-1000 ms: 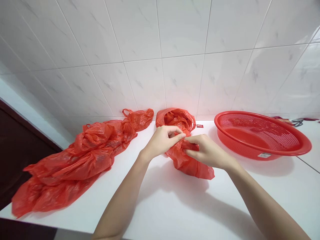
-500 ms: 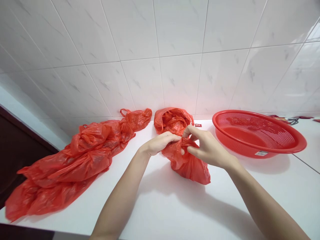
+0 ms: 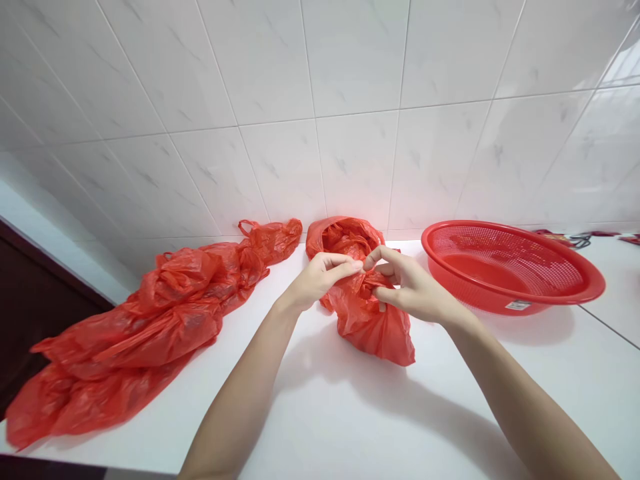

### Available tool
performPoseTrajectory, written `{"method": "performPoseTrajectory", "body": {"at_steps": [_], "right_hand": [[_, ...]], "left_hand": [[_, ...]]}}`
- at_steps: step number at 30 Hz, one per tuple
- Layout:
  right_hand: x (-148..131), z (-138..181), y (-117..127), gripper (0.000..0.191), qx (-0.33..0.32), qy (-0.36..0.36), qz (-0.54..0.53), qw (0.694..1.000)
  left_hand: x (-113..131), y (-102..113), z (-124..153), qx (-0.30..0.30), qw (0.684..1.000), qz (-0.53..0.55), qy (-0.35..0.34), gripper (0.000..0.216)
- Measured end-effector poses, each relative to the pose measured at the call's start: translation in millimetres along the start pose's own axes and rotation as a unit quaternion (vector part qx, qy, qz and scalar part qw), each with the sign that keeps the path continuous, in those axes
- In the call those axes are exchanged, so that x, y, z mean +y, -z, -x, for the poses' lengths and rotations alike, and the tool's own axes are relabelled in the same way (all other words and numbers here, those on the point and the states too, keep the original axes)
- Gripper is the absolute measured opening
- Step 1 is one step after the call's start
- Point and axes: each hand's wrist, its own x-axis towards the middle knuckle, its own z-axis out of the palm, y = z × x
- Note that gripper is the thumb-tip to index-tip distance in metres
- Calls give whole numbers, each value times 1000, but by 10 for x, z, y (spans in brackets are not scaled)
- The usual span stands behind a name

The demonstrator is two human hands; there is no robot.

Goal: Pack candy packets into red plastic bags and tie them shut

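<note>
Between my two hands hangs a crumpled red plastic bag (image 3: 373, 327), its lower end just above the white surface. My left hand (image 3: 320, 277) pinches the bag's gathered upper part between thumb and fingers. With bent fingers, my right hand (image 3: 410, 283) grips the same bag from the other side, its fingertips close to those of the left. Some of the fingertips are hidden in the folds of plastic. Right behind the hands, an opened red bag (image 3: 345, 230) stuffed with more red plastic stands against the wall.
A long heap of red plastic bags (image 3: 150, 327) stretches along the left of the white tabletop (image 3: 310, 413). To the right stands a red perforated basket (image 3: 510, 300) with a white label. Small dark and red items (image 3: 575, 239) lie behind it by the tiled wall (image 3: 357, 160).
My left thumb and fingers have drawn together into a tighter pinch at the bag's top. The right hand has shifted slightly, still gripping. The whole view has moved a little.
</note>
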Motion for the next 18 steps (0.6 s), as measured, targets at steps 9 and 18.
{"method": "performPoseTrajectory", "body": {"at_steps": [9, 18], "right_hand": [[-13, -27, -35, 30, 68, 41, 37, 996], [-19, -12, -61, 38, 116, 50, 188, 974]], "left_hand": [[89, -13, 120, 13, 989, -135, -63, 23], [72, -53, 119, 69, 963, -227, -128, 21]]}}
